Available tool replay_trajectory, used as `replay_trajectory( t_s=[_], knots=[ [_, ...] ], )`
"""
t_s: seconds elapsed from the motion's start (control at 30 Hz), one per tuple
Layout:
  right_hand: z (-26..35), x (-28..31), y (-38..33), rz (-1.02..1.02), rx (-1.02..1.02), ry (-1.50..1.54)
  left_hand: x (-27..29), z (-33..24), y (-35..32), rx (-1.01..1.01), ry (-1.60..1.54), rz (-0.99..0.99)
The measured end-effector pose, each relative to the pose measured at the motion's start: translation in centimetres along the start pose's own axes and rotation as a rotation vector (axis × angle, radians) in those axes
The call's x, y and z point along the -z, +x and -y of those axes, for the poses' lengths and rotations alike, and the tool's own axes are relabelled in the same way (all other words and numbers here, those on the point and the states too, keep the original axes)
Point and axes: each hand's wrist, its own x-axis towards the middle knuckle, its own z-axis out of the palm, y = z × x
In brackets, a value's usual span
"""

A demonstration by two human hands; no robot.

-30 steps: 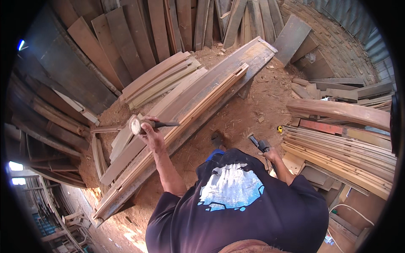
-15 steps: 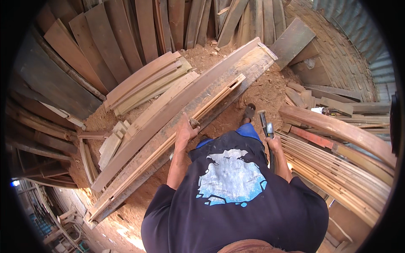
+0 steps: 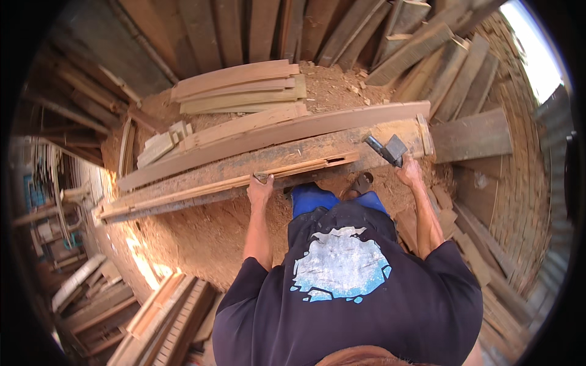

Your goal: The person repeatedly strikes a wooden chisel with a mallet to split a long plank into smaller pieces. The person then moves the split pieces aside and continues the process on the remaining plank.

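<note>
My left hand (image 3: 260,190) is closed around the near edge of a long, narrow wooden piece (image 3: 213,188). That piece lies along a thick, worn beam (image 3: 244,168) and has a dark slot near its right end. A small brownish thing shows at my left fingers; I cannot make out what it is. My right hand (image 3: 410,172) is raised over the beam's right end, closed on a hammer (image 3: 395,149) with a dark, blocky head. Next to that head a dark, rod-like handle (image 3: 373,143) sticks out to the left; whether it is a second tool is unclear.
A long reddish board (image 3: 274,141) lies along the beam's far side. Beyond it is a stack of planks (image 3: 244,88), with tall boards (image 3: 232,36) leaning behind. More timber (image 3: 165,323) lies at the lower left, and boards (image 3: 482,244) lie to my right. Sawdust covers the ground.
The view has swung to the right, so the beam lies flatter across it. My right hand has moved from beside my body up and forward with the hammer. My left hand stays on the wooden piece.
</note>
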Motion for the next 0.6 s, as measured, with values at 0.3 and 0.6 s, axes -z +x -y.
replay_trajectory(
  t_s=[0.3, 0.6],
  knots=[
    [11.1, 1.2, 9.7, 0.267, 0.285, -0.195, -1.0, 0.0, 0.6, 0.166, -0.270, -0.003],
    [25.9, -7.4, 16.2, 0.381, 0.536, -0.270, 0.4, -0.4, -0.5, 0.151, -0.366, 0.012]
  ],
)
